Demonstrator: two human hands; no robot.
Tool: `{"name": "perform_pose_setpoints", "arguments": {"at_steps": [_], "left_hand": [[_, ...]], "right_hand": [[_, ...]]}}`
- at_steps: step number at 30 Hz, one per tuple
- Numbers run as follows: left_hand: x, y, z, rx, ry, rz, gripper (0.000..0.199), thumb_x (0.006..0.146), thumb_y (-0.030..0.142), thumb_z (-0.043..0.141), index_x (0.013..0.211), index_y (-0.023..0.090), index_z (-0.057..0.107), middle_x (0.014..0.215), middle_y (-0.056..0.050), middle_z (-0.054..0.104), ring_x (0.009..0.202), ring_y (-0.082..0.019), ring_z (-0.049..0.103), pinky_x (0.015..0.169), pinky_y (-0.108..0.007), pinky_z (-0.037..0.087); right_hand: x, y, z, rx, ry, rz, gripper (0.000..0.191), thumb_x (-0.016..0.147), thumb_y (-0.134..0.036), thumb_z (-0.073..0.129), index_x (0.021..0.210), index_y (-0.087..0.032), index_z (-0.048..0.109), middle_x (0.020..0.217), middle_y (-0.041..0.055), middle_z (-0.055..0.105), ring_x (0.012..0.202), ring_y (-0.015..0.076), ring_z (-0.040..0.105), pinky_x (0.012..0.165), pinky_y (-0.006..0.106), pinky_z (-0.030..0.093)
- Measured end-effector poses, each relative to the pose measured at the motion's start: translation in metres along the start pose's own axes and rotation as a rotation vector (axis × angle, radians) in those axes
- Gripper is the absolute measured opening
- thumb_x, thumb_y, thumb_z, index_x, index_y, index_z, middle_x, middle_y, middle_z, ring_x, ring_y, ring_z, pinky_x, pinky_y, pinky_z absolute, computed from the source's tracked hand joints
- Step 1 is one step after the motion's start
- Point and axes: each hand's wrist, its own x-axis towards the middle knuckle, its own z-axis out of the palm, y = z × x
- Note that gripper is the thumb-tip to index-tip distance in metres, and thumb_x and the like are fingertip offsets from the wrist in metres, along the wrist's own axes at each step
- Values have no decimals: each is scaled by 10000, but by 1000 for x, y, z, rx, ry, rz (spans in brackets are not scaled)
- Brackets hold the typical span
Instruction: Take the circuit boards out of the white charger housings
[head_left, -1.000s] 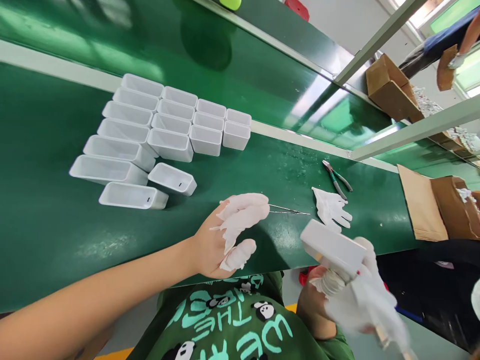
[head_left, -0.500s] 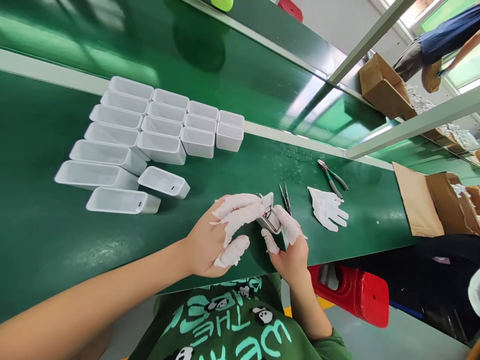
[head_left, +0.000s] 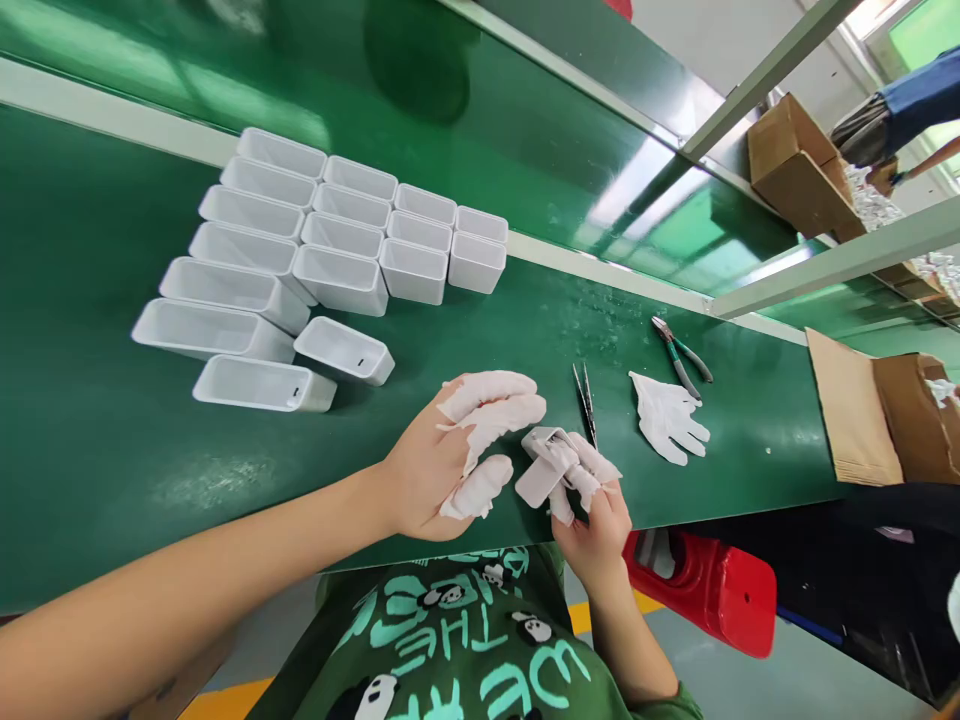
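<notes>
White coverings wrap the fingers of both hands. My right hand (head_left: 589,500) grips a small white casing (head_left: 545,468) with a flat flap hanging toward the lower left. My left hand (head_left: 465,455) is just left of the casing, apart from it, its fingers spread from the thumb and nothing between them. Beyond the right hand lie metal tweezers (head_left: 586,402). Farther right, a white glove (head_left: 667,415) rests flat on the green table (head_left: 420,400), near green-handled pliers (head_left: 681,355).
Several white open bins (head_left: 341,235) stand in rows at the left and middle back. A cardboard box (head_left: 911,410) is at the right, another (head_left: 799,165) on the upper shelf. A red stool (head_left: 739,595) stands below the table edge. Another person is at top right.
The casing has turned in my right hand, and its flap now points down-left. My left hand has come off the casing. The whole view has shifted slightly.
</notes>
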Motion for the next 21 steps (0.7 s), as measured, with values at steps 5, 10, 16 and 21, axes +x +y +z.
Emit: {"name": "perform_pose_setpoints", "arguments": {"at_steps": [5, 10, 16, 21], "left_hand": [[4, 0, 2, -26, 21, 9, 450, 929, 216, 427, 1363, 98, 445, 1167, -222, 619, 1083, -300, 633, 818, -445, 539], [7, 10, 10, -68, 1, 225, 560, 992, 437, 387, 1436, 98, 351, 1004, -149, 642, 967, -264, 640, 796, -406, 534], [0, 15, 13, 2, 52, 102, 769, 892, 370, 627, 1519, 101, 272, 1184, -153, 603, 1135, -255, 550, 966, -397, 448], [-1, 17, 11, -13, 78, 60, 785, 864, 420, 669, 1515, 146, 326, 1152, -127, 621, 1124, -260, 532, 958, -402, 456]], "right_hand": [[17, -14, 1, 85, 118, 0, 475, 792, -97, 667, 1222, -299, 662, 1235, 82, 711, 1138, 277, 676, 946, 447, 572], [26, -54, 4, 857, 137, 686, 403, 772, -443, 754, 1122, -262, 669, 1008, 52, 744, 920, 230, 709, 811, 366, 607], [44, -77, 20, 1311, -135, 946, 305, 705, -502, 801, 842, -277, 647, 625, -36, 611, 657, 195, 643, 642, 340, 614], [46, -79, 20, 1325, -129, 964, 238, 734, -442, 787, 831, -284, 638, 549, -76, 503, 499, 137, 527, 547, 280, 584]]}}
